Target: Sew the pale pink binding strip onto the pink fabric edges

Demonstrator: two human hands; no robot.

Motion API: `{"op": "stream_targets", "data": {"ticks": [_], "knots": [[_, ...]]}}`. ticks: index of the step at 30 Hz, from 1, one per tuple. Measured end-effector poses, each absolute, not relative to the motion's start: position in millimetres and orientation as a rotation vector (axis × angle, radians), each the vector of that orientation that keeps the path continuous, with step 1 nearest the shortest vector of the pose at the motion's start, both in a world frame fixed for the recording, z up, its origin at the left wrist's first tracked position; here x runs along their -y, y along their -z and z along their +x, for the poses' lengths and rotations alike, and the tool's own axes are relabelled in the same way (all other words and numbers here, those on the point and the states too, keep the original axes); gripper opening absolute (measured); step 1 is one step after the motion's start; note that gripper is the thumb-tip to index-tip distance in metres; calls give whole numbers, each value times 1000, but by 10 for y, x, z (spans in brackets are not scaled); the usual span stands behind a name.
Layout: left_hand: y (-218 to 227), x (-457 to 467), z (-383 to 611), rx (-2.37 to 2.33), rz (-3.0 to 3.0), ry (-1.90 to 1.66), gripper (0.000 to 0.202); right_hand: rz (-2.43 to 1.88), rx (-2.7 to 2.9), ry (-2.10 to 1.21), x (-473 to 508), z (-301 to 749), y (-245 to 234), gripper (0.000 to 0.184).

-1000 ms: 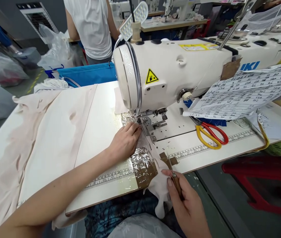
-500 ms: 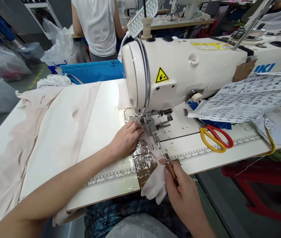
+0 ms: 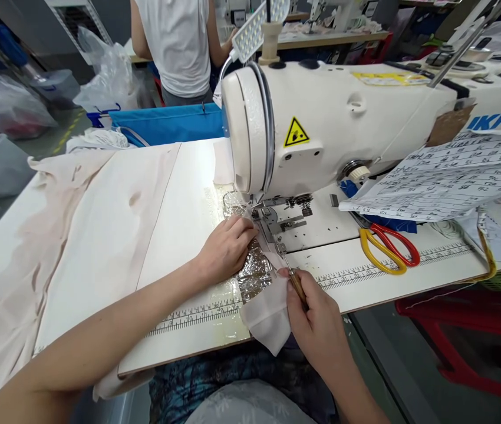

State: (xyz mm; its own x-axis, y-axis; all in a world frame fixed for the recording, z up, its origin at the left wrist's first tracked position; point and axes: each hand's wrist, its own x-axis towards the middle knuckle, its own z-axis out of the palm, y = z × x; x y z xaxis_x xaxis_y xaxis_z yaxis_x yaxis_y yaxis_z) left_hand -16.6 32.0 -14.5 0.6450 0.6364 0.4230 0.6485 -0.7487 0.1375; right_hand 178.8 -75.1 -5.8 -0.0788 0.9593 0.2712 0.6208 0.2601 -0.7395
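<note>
The sewing machine (image 3: 321,118) is in front of me, its needle area just beyond my left hand (image 3: 228,247). That hand's fingers are bent together, pressing the pale pink fabric piece (image 3: 270,315) down beside the presser foot. My right hand (image 3: 316,315) is closed around the wooden handle of an awl (image 3: 297,285), whose thin metal tip points to the metal guide (image 3: 280,247) on the machine bed. The fabric's loose end hangs over the table edge, touching my right fingers. What lies under my left fingertips is hidden.
Scissors (image 3: 385,250) with yellow and red handles lie right of the machine bed. A printed paper sheet (image 3: 449,176) hangs over the right side. More pale pink fabric (image 3: 73,235) spreads across the table (image 3: 193,206) at left. A person (image 3: 180,47) stands behind.
The fabric's loose end has shifted left and lies flatter. My right hand with the awl has moved slightly up and left. My left hand stays about where it was.
</note>
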Motion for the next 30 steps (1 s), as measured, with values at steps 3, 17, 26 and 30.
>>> {"op": "stream_targets", "data": {"ticks": [3, 17, 26, 30], "knots": [[141, -318, -169, 1131, -2794, 718, 32, -1444, 1822, -548, 681, 1761, 48, 21], [114, -274, -158, 1092, -2802, 626, 23, -1440, 1855, -528, 530, 1719, 60, 22], [110, -299, -144, 1173, -2747, 510, 36, -1411, 1878, -494, 515, 1724, 115, 26], [125, -306, -142, 1188, -2751, 514, 38, -1346, 1848, -527, 535, 1668, 94, 24]]}}
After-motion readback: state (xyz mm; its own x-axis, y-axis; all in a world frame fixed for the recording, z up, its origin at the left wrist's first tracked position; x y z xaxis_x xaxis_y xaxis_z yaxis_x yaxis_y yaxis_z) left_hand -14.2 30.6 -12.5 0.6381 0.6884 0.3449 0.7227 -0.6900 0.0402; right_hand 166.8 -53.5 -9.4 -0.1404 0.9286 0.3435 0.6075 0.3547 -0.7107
